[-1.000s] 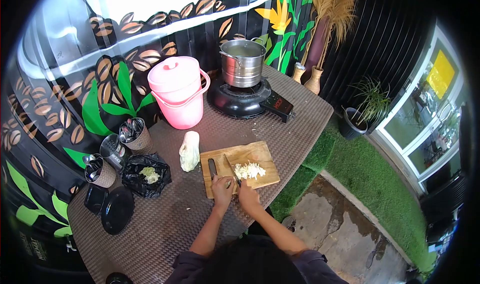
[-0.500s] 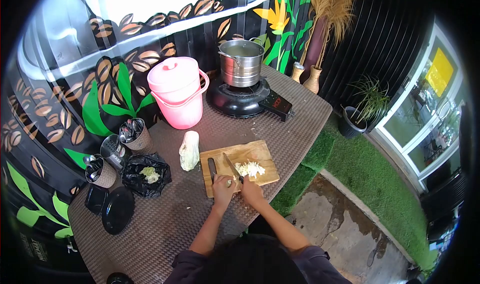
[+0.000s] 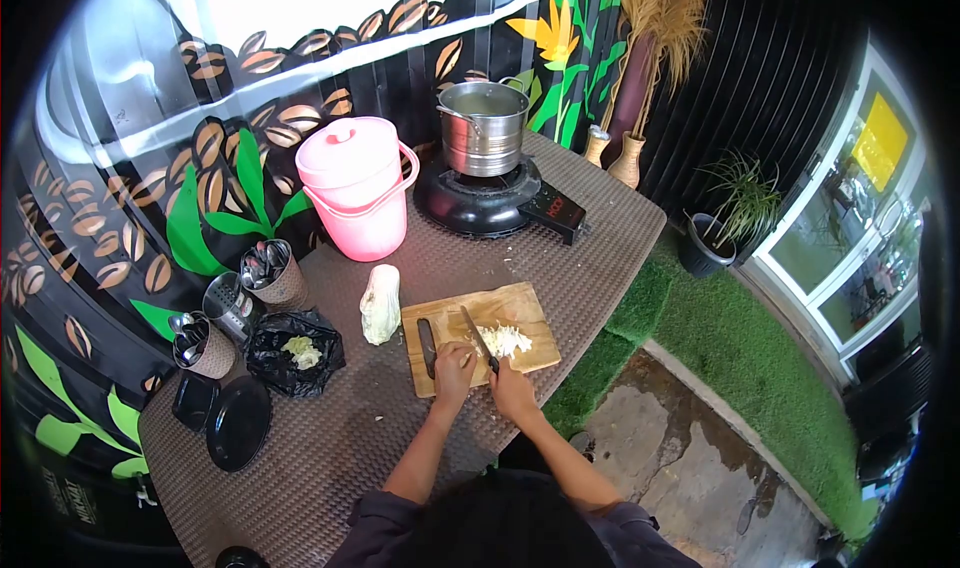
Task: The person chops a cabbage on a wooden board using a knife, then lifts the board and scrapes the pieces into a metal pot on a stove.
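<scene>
We see both forearms reaching forward, our left hand (image 3: 455,367) curled fingers-down, our right hand (image 3: 513,391) closed in a grip

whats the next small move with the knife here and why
Probably another downward cut just left of the chopped pile. The right hand holds the knife angled across the cutting board, and the left hand presses down beside the blade, apparently on a piece not yet chopped.

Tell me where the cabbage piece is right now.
In the head view, the cabbage piece lies on the table, just left of the cutting board, below the pink bucket.
</scene>
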Tool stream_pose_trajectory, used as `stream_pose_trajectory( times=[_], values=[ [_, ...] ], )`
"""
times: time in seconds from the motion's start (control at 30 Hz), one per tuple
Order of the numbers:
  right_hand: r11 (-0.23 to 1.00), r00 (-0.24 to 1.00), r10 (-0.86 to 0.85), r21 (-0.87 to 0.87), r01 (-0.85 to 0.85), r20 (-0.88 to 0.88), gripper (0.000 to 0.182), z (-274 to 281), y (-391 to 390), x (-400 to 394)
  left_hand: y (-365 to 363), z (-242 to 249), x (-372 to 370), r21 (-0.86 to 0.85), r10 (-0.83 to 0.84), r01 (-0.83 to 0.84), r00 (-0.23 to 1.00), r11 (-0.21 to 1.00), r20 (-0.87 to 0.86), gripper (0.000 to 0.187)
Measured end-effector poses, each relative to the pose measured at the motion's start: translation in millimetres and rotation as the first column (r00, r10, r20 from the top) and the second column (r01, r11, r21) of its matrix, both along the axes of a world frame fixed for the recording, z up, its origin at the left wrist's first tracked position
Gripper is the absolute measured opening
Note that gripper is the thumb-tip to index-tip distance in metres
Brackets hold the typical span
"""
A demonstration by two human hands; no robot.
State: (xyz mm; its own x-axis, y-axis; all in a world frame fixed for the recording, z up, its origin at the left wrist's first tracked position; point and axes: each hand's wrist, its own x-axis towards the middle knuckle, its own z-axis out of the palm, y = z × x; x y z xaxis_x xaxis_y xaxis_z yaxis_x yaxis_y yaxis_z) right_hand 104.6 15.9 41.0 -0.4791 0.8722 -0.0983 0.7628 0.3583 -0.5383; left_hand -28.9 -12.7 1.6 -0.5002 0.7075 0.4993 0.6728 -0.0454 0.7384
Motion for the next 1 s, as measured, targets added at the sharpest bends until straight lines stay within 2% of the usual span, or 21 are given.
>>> stream_pose_trajectory(
  times=[0.1,0.23,0.3,0.43,0.5,0.6,0.73,0.8,0.83,0.87,0.93,1.0],
  values=[
    [1.0,0.998,-0.004,-0.026,0.005,0.062,0.028,-1.5,-1.9,-2.8,-2.5,0.3,-0.8,-0.016,0.001,-0.001,1.0,1.0,-0.021,0.011],
    [0.999,0.998,-0.012,-0.032,0.014,0.055,0.029,-1.9,2.4,-9.5,-3.3,1.8,0.8,-0.032,0.0,0.0,1.0,0.999,-0.003,0.012],
    [0.999,0.994,0.037,-0.018,-0.036,0.104,0.028,-1.0,5.4,-10.0,-2.5,0.9,0.3,-0.005,0.013,-0.013,1.0,1.0,0.005,0.013],
    [0.999,0.995,0.023,0.037,-0.027,0.101,0.027,-9.4,0.2,-11.6,-2.8,5.7,0.7,0.007,0.033,-0.033,0.998,0.999,0.051,0.012],
    [1.0,0.997,0.003,0.017,-0.005,0.077,0.028,-13.1,1.9,-16.2,-2.9,7.4,0.6,0.007,0.071,-0.071,0.995,0.997,-0.073,0.011],
    [0.999,0.998,0.039,-0.013,-0.039,0.053,0.028,-5.8,18.9,-19.1,0.4,5.6,1.1,0.05,0.123,-0.122,0.992,0.991,-0.027,0.01],
    [0.996,0.993,0.093,-0.022,-0.092,0.071,0.029,9.8,17.1,-13.4,-1.8,4.3,-0.8,0.019,0.078,-0.078,0.996,0.997,-0.034,0.009],
    [0.999,0.99,0.008,-0.047,-0.001,0.139,0.029,3.5,3.1,-15.8,-0.6,1.8,-2.1,0.023,0.055,-0.055,0.998,0.998,-0.022,0.009],
    [0.999,0.993,-0.007,0.054,0.001,0.117,0.02,-1.1,-6.3,-16.9,0.3,-0.9,-2.4,0.024,0.055,-0.055,0.998,0.998,-0.021,0.009],
    [0.999,0.993,-0.008,0.054,0.002,0.117,0.02,-3.9,-4.4,-17.9,0.9,-3.6,-2.9,0.03,0.059,-0.058,0.998,0.998,-0.027,0.009],
    [1.0,0.995,0.028,-0.01,-0.027,0.092,0.03,-8.7,2.1,-21.4,0.7,-0.9,-2.4,0.035,0.066,-0.065,0.997,0.997,-0.032,0.009],
    [0.998,0.995,0.054,-0.016,-0.053,0.082,0.031,-8.6,13.9,-18.4,-0.5,-0.9,-1.7,0.023,0.065,-0.064,0.998,0.998,-0.022,0.008]
  ],
)
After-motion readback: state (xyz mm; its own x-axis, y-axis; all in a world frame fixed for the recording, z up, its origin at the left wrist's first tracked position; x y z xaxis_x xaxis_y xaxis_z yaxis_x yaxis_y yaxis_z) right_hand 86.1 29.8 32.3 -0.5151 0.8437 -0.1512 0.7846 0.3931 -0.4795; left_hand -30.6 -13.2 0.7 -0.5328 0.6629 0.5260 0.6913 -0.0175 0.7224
